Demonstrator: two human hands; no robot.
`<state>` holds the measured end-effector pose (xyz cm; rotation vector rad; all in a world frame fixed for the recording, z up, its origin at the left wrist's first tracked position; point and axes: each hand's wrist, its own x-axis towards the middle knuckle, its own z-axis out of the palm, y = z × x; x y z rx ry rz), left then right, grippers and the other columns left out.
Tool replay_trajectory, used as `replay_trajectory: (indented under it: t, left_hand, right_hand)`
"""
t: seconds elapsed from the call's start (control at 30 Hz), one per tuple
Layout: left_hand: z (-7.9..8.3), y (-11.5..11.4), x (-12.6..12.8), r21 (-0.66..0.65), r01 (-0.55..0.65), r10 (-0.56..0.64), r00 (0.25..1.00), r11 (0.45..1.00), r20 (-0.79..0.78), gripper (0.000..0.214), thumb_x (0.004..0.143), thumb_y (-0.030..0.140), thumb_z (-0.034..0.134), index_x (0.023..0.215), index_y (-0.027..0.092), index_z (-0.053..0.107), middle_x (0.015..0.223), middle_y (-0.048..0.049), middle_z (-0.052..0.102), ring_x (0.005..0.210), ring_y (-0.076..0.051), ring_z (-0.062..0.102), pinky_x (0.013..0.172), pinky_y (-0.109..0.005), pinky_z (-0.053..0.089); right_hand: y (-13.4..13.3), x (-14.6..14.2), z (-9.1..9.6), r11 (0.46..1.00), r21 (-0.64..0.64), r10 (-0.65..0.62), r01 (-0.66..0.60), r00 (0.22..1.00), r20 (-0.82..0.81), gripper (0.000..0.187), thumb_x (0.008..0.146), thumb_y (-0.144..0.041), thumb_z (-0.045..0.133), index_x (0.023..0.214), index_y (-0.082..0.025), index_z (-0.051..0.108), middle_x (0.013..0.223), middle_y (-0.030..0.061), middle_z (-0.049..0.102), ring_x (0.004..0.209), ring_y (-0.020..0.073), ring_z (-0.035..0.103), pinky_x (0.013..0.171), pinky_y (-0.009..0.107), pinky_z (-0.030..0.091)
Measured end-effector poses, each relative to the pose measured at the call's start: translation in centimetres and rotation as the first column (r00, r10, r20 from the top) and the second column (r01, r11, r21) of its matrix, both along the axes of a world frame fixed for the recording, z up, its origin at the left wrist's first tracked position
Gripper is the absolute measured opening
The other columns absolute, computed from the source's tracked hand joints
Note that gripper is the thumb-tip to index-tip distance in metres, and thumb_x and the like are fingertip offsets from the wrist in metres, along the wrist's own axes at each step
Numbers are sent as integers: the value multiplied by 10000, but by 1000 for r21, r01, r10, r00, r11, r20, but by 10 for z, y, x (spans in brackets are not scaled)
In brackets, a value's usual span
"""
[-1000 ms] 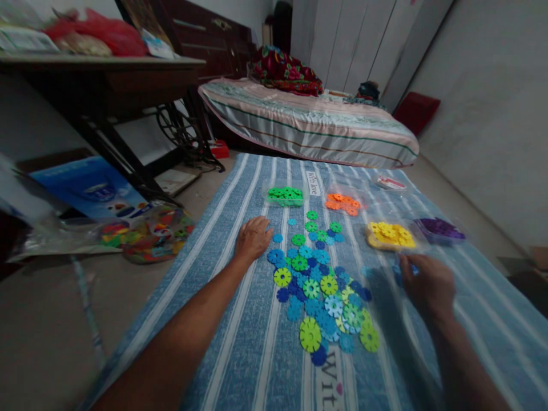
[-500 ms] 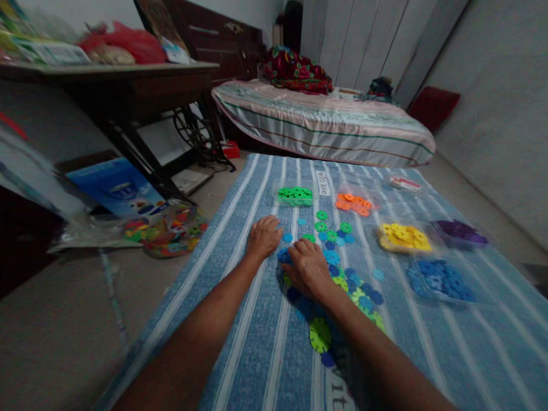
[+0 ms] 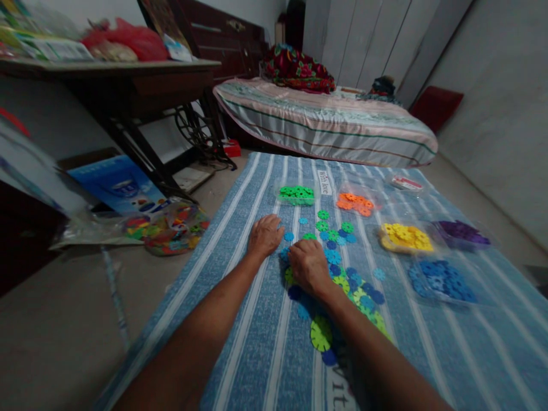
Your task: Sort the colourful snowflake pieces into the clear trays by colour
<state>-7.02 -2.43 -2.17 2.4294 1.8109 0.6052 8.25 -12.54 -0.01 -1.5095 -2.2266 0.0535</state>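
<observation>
Loose notched discs (image 3: 341, 283) scattered across striped surface (image 3: 252, 325). Right hand (image 3: 309, 264) over their left part, fingers curled down; cannot tell whether they pinch a disc. Left hand (image 3: 264, 235) palm-down just beside, fingers loosely extended. Blue-disc tub (image 3: 443, 281), yellow-disc tub (image 3: 406, 237) farther right.

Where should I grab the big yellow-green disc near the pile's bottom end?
Probably by the left edge of the large, notched yellow-green plastic disc, coming from the left. It looks flat, with blue-and-white striped cloth beside that edge. The right forearm passes on its other side, and a smaller dark-blue disc sits at its near edge.
</observation>
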Motion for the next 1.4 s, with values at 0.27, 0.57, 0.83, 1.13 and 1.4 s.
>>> replay_trajectory:
  t: [0.27,0.57,0.83,1.13,1.4]
  left_hand:
    - [1,0,1,-14,8,-8,1000,1000,5,296,939,286,549,1182,197,692,1387,-126,650,1323,-271,567,1137,-455,433]
    - [-1,4,-1,-5,29,-29,1000,1000,-8,325,949,312,518,1197,194,693,1396,-131,642,1312,-284,569,1121,-463,442]
    - [2,6,1,-18,19,-19,999,1000,-39,343,947,300,512,1212,172,689,1407,-145,636,1324,-296,562,1133,-474,427]
    - [-1,8,0,0,33,-33,998,999,-48,349,944,302,498,1205,157,679,1382,-154,647,1306,-297,567,1124,-463,428]
    - [-2,11,0,11,42,-42,998,999,-38,353,940,311,484,1186,153,682,1379,-162,648,1288,-307,575,1111,-467,433]
  right_hand:
    - [-26,120,15,889,362,-227,281,956,-185,275,984,-255,488,801,-211,689,824,76,712,806,217,609,810,357,435]
    - [-84,255,26,589,496,-697,638,712,-89,229,868,-341,551,827,-191,718,730,106,680,685,267,594,651,377,420]
    - [-86,157,-4,929,233,-236,288,945,-225,209,951,-297,534,907,-212,720,912,95,740,858,234,674,796,373,546]
    - [-57,97,-8,999,-51,-6,4,999,-47,285,911,-265,655,1181,-233,739,1304,145,663,1288,339,533,1037,515,464]
    - [-22,103,-8,984,-177,-27,34,999,41,290,946,-303,648,1221,-269,735,1359,125,622,1322,310,492,1079,491,403]
